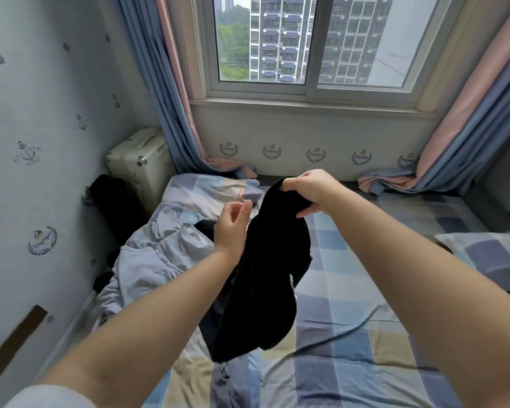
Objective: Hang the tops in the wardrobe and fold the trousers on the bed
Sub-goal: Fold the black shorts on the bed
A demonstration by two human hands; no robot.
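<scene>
Black garment (262, 278) is gripped high by the right hand (309, 192) so it hangs for sorting above the bed (365, 290), while the left hand (233, 228) is kept loose and holds nothing.

- The garment (259, 278) hangs from the right hand (309, 191) above the middle of the bed (365, 290).
- The left hand (231, 228) is just left of it.
- A crumpled top (156, 260) lies at the bed's left edge.
- A suitcase (143, 164) stands beyond the bed's far left corner.
</scene>
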